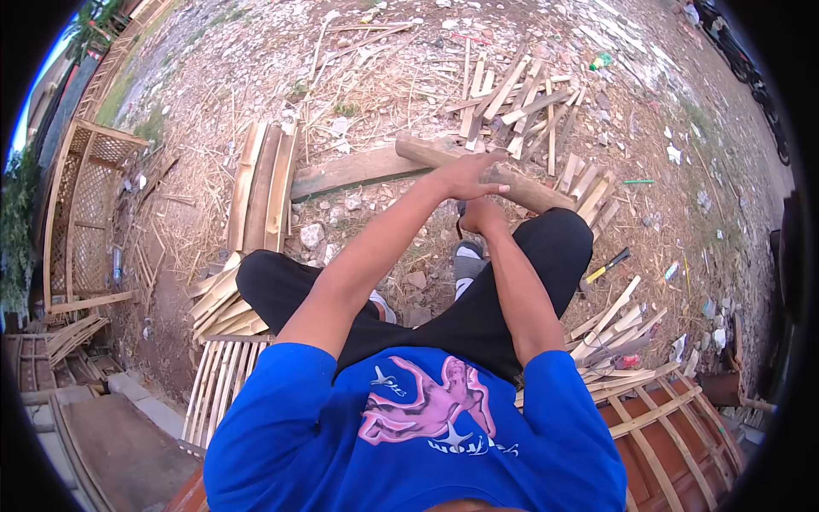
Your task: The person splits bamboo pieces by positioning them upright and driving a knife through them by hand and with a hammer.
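My left hand (pixel 467 176) reaches across a round wooden log (pixel 533 193), its fingers stretched out and apart. Whether its palm touches the wood I cannot tell. Just below it, nearer to me, my right hand (pixel 485 217) is closed around a dark tool (pixel 461 208) that is mostly hidden by the hand. The log lies slantwise in front of my knees, its far left end over a flat weathered plank (pixel 363 172). Short split pieces of wood (pixel 595 189) are heaped beside the log's right end.
Split bamboo lengths (pixel 266 183) lie at the left, and a pile of slats (pixel 520 98) lies ahead. A yellow-and-black knife-like tool (pixel 607 265) rests right of my knee. A lattice-sided wooden frame (pixel 90 213) stands far left. Slatted panels (pixel 661 422) flank me.
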`<state>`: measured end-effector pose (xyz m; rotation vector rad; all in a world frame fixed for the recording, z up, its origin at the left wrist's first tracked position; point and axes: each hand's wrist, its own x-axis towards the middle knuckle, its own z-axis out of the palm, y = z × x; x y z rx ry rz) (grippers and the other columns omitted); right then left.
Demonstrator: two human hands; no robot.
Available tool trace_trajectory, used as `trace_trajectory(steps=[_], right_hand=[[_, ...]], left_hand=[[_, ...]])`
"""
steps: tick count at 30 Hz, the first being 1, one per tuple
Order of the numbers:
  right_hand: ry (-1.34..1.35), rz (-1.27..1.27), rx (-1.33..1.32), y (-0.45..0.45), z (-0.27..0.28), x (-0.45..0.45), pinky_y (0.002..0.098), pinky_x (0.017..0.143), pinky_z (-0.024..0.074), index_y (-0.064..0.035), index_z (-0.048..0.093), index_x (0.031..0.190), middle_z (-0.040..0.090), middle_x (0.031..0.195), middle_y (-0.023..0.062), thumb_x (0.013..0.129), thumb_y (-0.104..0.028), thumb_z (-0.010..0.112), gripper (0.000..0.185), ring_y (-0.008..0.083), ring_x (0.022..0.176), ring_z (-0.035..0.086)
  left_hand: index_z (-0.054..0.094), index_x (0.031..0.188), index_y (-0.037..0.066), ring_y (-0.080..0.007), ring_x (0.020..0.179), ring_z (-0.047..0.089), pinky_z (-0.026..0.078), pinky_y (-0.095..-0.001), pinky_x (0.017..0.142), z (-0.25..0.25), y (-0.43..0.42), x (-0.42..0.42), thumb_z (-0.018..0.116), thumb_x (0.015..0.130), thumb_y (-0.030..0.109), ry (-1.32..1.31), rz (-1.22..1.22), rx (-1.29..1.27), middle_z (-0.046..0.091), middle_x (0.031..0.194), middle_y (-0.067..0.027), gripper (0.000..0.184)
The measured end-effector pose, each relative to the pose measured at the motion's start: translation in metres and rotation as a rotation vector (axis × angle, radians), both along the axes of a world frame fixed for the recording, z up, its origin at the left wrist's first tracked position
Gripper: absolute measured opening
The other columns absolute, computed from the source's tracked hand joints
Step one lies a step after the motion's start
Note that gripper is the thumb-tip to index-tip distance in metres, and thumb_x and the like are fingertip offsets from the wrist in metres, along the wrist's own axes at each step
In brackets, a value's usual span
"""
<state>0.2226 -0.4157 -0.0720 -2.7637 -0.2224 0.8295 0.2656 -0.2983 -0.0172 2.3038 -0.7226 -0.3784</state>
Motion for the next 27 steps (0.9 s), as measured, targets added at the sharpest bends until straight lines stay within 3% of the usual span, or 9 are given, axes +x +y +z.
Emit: trace_trajectory(steps=[5, 8, 11, 12, 14, 19, 20, 23, 27], right_hand=[[0.132, 0.096, -0.024, 0.008, 0.005, 0.008, 0.0453, 0.091, 0.0525, 0.0008, 0.053, 0.128, 0.064, 0.121, 0.0218, 0.075, -0.013, 0.060, 0.055, 0.0325, 0.111, 0.064], [0.099, 0.197, -0.043, 0.016, -0.012, 0.011, 0.0432, 0.090, 0.0532, -0.0017, 0.055, 0.128, 0.067, 0.118, 0.0173, 0.079, -0.013, 0.062, 0.051, 0.0291, 0.112, 0.064], [0.119, 0.181, -0.064, 0.025, -0.044, 0.005, 0.0420, 0.091, 0.0527, -0.0043, 0.054, 0.130, 0.067, 0.119, 0.0149, 0.081, -0.013, 0.062, 0.050, 0.0273, 0.113, 0.064], [0.124, 0.192, -0.057, 0.028, -0.038, 0.004, 0.0400, 0.093, 0.0520, -0.0081, 0.062, 0.125, 0.066, 0.122, 0.0127, 0.084, -0.014, 0.062, 0.042, 0.0252, 0.116, 0.063], [0.187, 0.158, -0.079, 0.037, -0.042, 0.007, 0.0385, 0.092, 0.0523, -0.0106, 0.067, 0.120, 0.066, 0.123, 0.0114, 0.084, -0.016, 0.064, 0.037, 0.0244, 0.116, 0.063], [0.356, 0.101, -0.087, 0.044, -0.053, 0.016, 0.0365, 0.088, 0.0537, -0.0145, 0.073, 0.112, 0.068, 0.120, 0.0076, 0.080, -0.019, 0.071, 0.033, 0.0241, 0.111, 0.065], [0.348, 0.121, -0.084, 0.044, -0.055, 0.016, 0.0365, 0.088, 0.0537, -0.0147, 0.073, 0.112, 0.068, 0.120, 0.0077, 0.079, -0.019, 0.071, 0.033, 0.0242, 0.111, 0.065], [0.365, 0.178, -0.077, 0.043, -0.056, 0.017, 0.0366, 0.088, 0.0539, -0.0147, 0.073, 0.111, 0.069, 0.118, 0.0078, 0.078, -0.017, 0.071, 0.033, 0.0244, 0.110, 0.066], [0.412, 0.210, -0.070, 0.043, -0.046, 0.022, 0.0374, 0.088, 0.0540, -0.0137, 0.072, 0.112, 0.068, 0.119, 0.0081, 0.078, -0.018, 0.071, 0.034, 0.0242, 0.110, 0.065]], left_hand=[[0.043, 0.141, 0.017, -0.0414, 0.128, 0.046, 0.040, -0.0488, 0.106, -0.080, -0.009, 0.031, 0.066, 0.084, 0.042, -0.113, 0.103, -0.022, 0.050, 0.136, -0.0198, 0.066], [0.039, 0.142, 0.022, -0.0387, 0.133, 0.042, 0.037, -0.0542, 0.108, -0.108, 0.003, 0.048, 0.074, 0.077, 0.035, -0.135, 0.056, 0.185, 0.046, 0.140, -0.0165, 0.075], [0.033, 0.147, 0.026, -0.0338, 0.139, 0.035, 0.033, -0.0575, 0.110, -0.112, -0.006, 0.043, 0.083, 0.068, 0.032, -0.098, -0.154, 0.552, 0.040, 0.145, -0.0135, 0.094], [0.025, 0.150, 0.032, -0.0330, 0.142, 0.028, 0.031, -0.0646, 0.108, -0.140, -0.010, 0.046, 0.088, 0.060, 0.028, -0.063, -0.209, 0.573, 0.032, 0.151, -0.0106, 0.109], [0.020, 0.151, 0.034, -0.0339, 0.143, 0.027, 0.030, -0.0650, 0.108, -0.175, -0.021, 0.044, 0.090, 0.058, 0.028, -0.041, -0.218, 0.584, 0.029, 0.152, -0.0105, 0.116], [0.011, 0.153, 0.034, -0.0354, 0.146, 0.021, 0.026, -0.0678, 0.110, -0.195, -0.031, 0.054, 0.092, 0.054, 0.028, -0.138, -0.254, 0.635, 0.019, 0.157, -0.0117, 0.128], [0.011, 0.154, 0.033, -0.0343, 0.145, 0.023, 0.023, -0.0709, 0.108, -0.198, -0.034, 0.058, 0.084, 0.067, 0.023, -0.163, -0.234, 0.646, 0.018, 0.159, -0.0100, 0.114], [0.029, 0.149, 0.028, -0.0330, 0.144, 0.027, 0.028, -0.0660, 0.108, -0.230, -0.035, 0.074, 0.070, 0.078, 0.014, -0.466, -0.121, 0.647, 0.026, 0.154, -0.0115, 0.083], [0.054, 0.125, 0.021, -0.0309, 0.119, 0.055, 0.046, -0.0563, 0.091, -0.227, -0.030, 0.089, 0.059, 0.082, 0.010, -0.312, -0.221, 0.468, 0.056, 0.124, -0.0123, 0.044]])
